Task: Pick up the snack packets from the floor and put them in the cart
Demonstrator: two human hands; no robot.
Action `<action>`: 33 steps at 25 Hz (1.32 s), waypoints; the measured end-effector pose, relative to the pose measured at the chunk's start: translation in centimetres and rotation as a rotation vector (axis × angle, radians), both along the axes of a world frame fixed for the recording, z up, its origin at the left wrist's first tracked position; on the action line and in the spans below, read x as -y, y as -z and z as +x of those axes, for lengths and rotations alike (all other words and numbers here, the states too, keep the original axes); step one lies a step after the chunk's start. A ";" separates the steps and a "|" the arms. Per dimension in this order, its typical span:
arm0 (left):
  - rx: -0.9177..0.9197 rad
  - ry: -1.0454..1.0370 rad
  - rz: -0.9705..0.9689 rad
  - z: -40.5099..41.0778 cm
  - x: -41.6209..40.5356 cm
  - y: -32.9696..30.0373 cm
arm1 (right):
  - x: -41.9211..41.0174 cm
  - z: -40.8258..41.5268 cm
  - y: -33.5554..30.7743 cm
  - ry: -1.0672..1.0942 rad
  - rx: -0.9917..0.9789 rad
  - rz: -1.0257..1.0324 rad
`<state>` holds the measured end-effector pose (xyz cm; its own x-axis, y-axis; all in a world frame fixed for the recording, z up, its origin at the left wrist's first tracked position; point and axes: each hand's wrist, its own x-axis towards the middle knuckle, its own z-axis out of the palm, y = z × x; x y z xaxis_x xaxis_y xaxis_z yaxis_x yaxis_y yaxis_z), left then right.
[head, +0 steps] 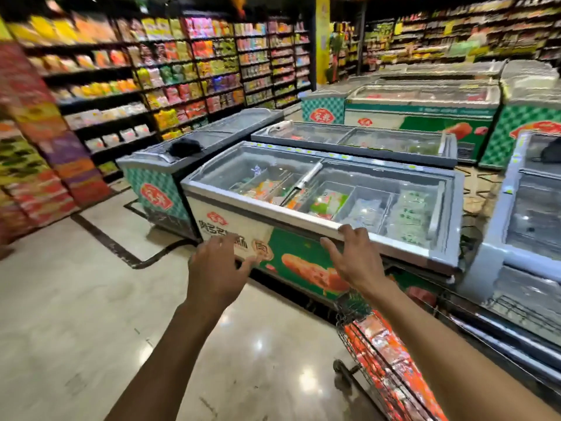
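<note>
Fingers (329, 247) of the right hand (355, 259) and the left hand (212, 262) are spread wide, holding nothing, raised before a glass-topped freezer (303, 189). Orange-red snack packets (385, 357) fill the wire cart (349, 338) near right, below the right forearm.

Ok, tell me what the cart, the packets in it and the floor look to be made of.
Cart: dark metal wire, judging by its thin open mesh.
Packets: glossy plastic film, probably; shiny, crinkled orange-red surfaces.
Floor: polished stone or glazed tile; it mirrors the ceiling lights, with dark inlaid border lines.
</note>
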<state>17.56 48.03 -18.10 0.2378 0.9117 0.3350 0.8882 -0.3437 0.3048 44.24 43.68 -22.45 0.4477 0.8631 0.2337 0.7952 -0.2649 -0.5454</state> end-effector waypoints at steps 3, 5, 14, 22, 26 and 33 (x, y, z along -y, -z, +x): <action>-0.018 -0.194 0.024 -9.6 3.3 -0.7 | -1.8 -8.0 -1.4 -0.174 0.001 0.001; -0.010 -0.321 -0.009 -15.7 5.9 -0.8 | -2.1 -13.8 -1.9 -0.282 -0.010 -0.024; 0.091 -0.694 -0.039 -41.5 17.0 0.1 | -0.5 -41.2 -1.5 -0.582 -0.011 -0.051; 0.163 -0.998 -0.096 -59.6 26.9 5.1 | 2.4 -62.5 1.5 -0.866 -0.001 -0.171; 0.201 -1.106 -0.151 -66.3 27.9 7.6 | 0.3 -70.3 4.0 -0.973 0.025 -0.217; 0.181 -1.254 -0.198 -76.2 23.0 9.7 | -7.3 -85.6 7.2 -1.155 0.008 -0.287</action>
<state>-58.60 24.99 -27.76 -0.8502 0.5155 0.1064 0.5107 0.7588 0.4041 -41.32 51.00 -29.64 -0.6295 0.7762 -0.0345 0.6468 0.4989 -0.5769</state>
